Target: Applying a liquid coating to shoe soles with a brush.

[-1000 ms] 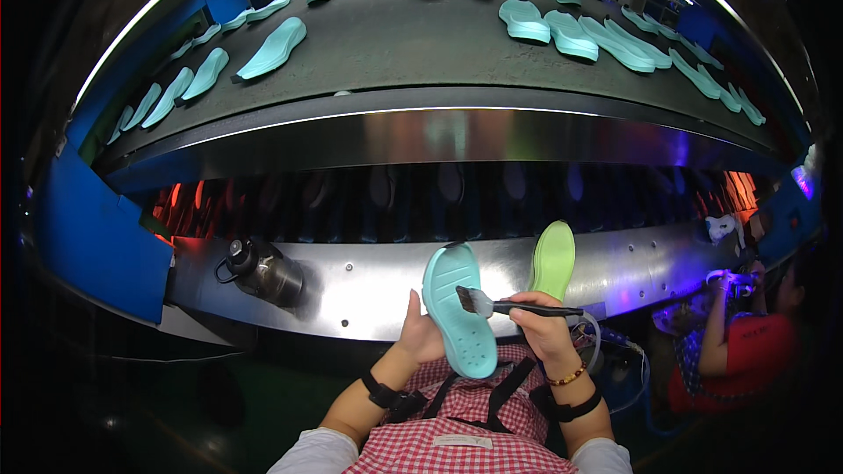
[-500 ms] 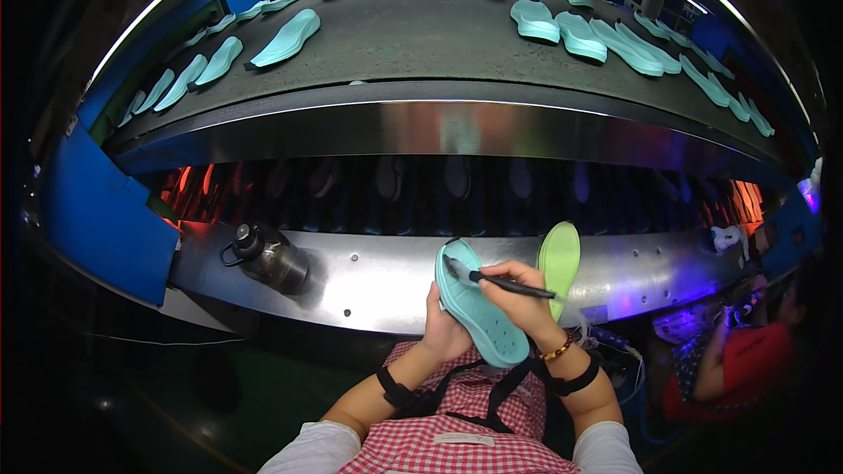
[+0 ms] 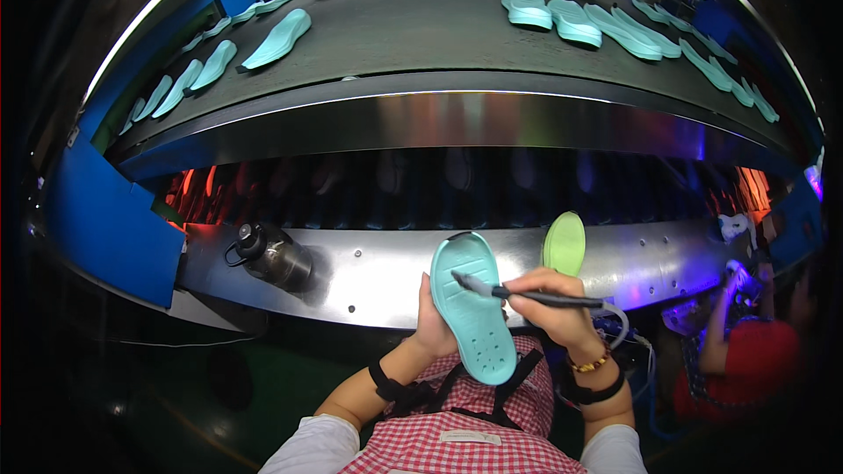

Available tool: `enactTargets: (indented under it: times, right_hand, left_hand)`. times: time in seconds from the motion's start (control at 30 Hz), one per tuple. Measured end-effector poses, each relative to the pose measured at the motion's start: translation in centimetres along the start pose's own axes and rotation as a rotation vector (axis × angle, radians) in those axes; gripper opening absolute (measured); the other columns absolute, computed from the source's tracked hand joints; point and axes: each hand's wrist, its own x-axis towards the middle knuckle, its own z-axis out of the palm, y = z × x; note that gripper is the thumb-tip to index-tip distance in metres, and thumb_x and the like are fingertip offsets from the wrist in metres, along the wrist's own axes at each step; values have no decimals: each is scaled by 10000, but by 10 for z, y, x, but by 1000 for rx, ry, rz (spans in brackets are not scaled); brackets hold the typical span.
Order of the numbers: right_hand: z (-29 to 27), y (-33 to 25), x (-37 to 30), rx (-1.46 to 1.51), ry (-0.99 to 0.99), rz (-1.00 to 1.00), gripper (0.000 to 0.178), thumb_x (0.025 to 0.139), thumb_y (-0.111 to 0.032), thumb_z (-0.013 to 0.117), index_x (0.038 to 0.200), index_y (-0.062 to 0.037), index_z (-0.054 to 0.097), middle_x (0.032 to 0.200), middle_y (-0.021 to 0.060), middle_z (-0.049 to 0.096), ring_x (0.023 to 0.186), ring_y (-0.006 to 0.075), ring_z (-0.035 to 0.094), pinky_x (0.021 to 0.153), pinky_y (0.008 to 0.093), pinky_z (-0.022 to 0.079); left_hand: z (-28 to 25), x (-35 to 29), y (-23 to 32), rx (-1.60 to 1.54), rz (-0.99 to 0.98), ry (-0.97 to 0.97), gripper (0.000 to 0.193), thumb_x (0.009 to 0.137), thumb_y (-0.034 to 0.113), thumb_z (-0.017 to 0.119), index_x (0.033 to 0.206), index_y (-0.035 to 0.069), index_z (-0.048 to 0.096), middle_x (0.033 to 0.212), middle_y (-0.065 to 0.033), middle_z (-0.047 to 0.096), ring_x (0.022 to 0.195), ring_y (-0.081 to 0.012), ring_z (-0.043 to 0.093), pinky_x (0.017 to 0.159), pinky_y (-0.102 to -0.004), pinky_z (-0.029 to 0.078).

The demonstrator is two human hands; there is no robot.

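Observation:
A teal shoe sole [image 3: 479, 320], dotted with small holes toward its near end, is held over the metal ledge's front edge and my lap. My left hand [image 3: 432, 326] grips it along its left side, the fingers hidden beneath. In my right hand [image 3: 562, 320] is a black-handled brush [image 3: 575, 301], with a pale flexible tube at its rear end. Its dark bristle tip touches or hovers just over the sole's upper half; I cannot tell which. A lime-green sole [image 3: 564, 244] lies on the ledge beyond my right hand.
A dark bottle [image 3: 272, 256] rests on the metal ledge [image 3: 386, 272] at left. Behind a dark slot with orange glow at both ends, a raised conveyor belt [image 3: 395, 44] carries several teal soles. A person in red [image 3: 755, 364] is at the right; another sits beyond the belt.
The teal sole has swung more upright and faces me more squarely. My right hand has moved right, and the brush tip now lies lower on the sole.

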Motion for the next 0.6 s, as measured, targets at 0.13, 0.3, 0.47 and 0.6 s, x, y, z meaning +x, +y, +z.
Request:
enactTargets:
  times: [0.13,0.3,0.47,0.6]
  right_hand:
    - [11,4,-3,-140,-154,-65,176,715,8,654,890,-7,653,856,96,636,769,152,589,683,251,461]
    - [-4,-5,-7,-98,-66,-82,180,722,-2,649,902,0,648,844,131,637,762,157,613,685,240,491]
    - [3,-11,-11,-90,-411,-294,193,683,-9,688,873,-14,655,847,107,660,789,204,617,731,294,478]
    - [-7,-5,-9,-315,-101,-307,195,678,-11,693,869,-15,655,850,104,662,760,191,619,706,290,479]
  left_hand:
    - [13,-1,1,22,-46,-34,789,821,659,97,1277,73,363,1213,-137,470,1076,-293,492,941,-438,376]
    - [34,-16,9,289,100,-90,764,828,649,110,1236,72,402,1131,-145,521,1013,-275,525,906,-414,408]
    - [20,-4,15,87,167,-235,906,736,756,85,1185,57,445,1033,-198,544,921,-311,544,822,-419,439]
    - [31,2,22,103,454,-270,958,704,782,40,1145,35,446,919,-196,555,803,-288,557,728,-404,462]
